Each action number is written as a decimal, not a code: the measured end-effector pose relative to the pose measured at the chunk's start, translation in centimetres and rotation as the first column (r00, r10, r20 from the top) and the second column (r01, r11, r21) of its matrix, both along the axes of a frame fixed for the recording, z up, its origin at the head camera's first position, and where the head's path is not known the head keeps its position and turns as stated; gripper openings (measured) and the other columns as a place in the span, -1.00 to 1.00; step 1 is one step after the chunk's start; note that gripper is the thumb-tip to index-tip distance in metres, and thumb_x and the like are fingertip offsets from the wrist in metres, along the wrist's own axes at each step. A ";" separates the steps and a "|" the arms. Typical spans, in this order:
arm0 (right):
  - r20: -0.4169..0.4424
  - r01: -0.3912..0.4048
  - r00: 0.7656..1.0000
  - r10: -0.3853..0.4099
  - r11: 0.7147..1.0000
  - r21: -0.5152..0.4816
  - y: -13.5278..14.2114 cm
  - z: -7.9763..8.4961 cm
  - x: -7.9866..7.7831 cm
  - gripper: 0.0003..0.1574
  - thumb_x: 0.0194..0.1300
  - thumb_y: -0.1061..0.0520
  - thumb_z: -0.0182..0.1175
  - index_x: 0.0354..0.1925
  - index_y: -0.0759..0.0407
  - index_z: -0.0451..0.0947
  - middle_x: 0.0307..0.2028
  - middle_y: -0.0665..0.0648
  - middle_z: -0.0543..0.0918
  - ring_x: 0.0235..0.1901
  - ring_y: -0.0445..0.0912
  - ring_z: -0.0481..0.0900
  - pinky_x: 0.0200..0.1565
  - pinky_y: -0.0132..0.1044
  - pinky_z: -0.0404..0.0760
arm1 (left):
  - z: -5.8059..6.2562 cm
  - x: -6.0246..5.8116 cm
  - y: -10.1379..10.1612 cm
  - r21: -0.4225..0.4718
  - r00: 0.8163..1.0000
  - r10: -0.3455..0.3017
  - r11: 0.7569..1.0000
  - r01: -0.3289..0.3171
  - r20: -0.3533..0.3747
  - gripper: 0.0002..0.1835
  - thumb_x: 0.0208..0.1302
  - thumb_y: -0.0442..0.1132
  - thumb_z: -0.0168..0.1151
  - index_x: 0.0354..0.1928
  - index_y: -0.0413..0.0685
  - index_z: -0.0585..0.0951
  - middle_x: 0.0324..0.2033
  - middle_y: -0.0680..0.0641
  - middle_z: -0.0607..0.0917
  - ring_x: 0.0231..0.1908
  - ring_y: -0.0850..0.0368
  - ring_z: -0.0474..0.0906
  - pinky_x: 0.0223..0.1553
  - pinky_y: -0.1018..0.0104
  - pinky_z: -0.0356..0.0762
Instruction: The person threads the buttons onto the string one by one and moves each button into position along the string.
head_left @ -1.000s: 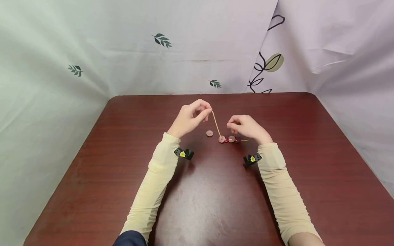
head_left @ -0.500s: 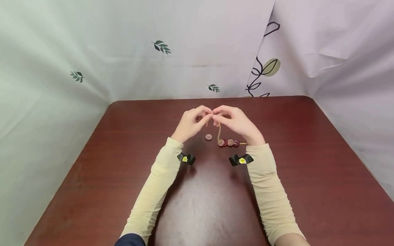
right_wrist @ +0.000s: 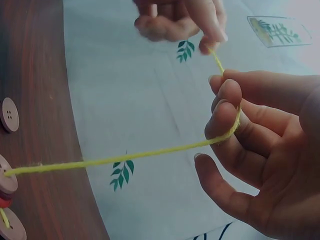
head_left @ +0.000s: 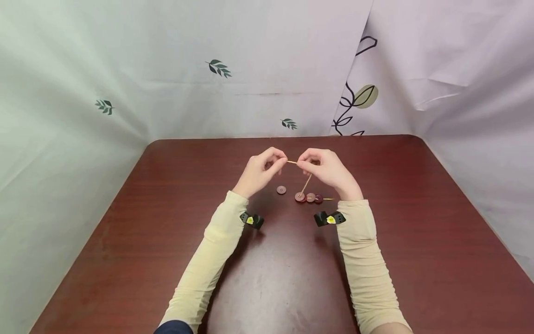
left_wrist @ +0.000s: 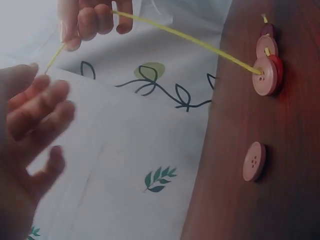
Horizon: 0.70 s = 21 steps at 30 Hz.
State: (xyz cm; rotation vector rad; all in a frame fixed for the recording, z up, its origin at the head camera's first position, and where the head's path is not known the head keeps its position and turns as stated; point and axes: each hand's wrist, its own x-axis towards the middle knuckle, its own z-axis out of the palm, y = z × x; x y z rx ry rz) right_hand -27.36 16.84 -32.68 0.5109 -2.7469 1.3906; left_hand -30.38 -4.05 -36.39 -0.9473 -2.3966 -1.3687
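Observation:
A yellow string (right_wrist: 115,159) runs up from a row of buttons threaded on it. My left hand (head_left: 259,170) pinches the string near its end, above the table. Close to its right, my right hand (head_left: 327,170) pinches the same string between thumb and fingers, leaving a short stretch between the hands. From the right hand the string slants down into a pinkish four-hole button (left_wrist: 265,76) at the row's left end. Darker red and pinkish buttons follow it, and a short string tail (head_left: 328,199) sticks out at the right. One loose pinkish button (head_left: 281,190) lies left of the row.
The reddish-brown wooden table (head_left: 258,269) spreads out under both arms. A pale cloth (head_left: 167,69) with leaf prints hangs behind its far edge and along both sides. Each wrist wears a black strap camera (head_left: 252,220).
The right hand came left to meet the left hand at the string, then drew back slightly right, pinching it. The left hand kept its hold. The buttons stayed on the table.

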 end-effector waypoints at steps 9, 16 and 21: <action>0.014 0.006 1.000 -0.006 0.999 0.032 0.4 -0.2 -0.1 -0.87 0.35 0.14 0.19 -0.23 0.19 0.60 -0.56 0.06 0.61 -0.44 -0.08 0.60 -0.28 -0.31 0.48 | -2.5 -1.7 0.2 -0.374 0.986 -0.040 0.922 0.099 0.160 -0.59 0.31 -0.15 0.25 0.15 -0.13 0.53 0.09 -0.10 0.58 0.16 0.02 0.50 0.25 0.13 0.40; 0.025 0.000 1.000 -0.001 0.998 0.067 0.6 -0.1 0.0 -0.89 0.35 0.13 0.18 -0.23 0.15 0.59 -0.56 0.00 0.61 -0.43 -0.09 0.58 -0.23 -0.28 0.45 | -4.5 -2.2 0.5 -0.544 0.988 -0.020 0.833 0.102 0.154 -0.61 0.19 -0.24 0.32 0.08 -0.10 0.62 0.05 -0.10 0.59 0.09 0.01 0.53 0.21 0.17 0.43; 0.027 -0.008 1.000 0.005 0.995 0.097 0.7 -0.1 -0.1 -0.89 0.35 0.13 0.18 -0.24 0.14 0.59 -0.55 0.03 0.62 -0.38 0.06 0.60 -0.26 -0.28 0.42 | -5.4 -2.2 0.7 -0.598 0.989 -0.008 0.795 0.097 0.150 -0.63 0.18 -0.22 0.35 0.04 -0.11 0.65 -0.07 -0.08 0.62 -0.08 0.06 0.55 0.10 0.21 0.48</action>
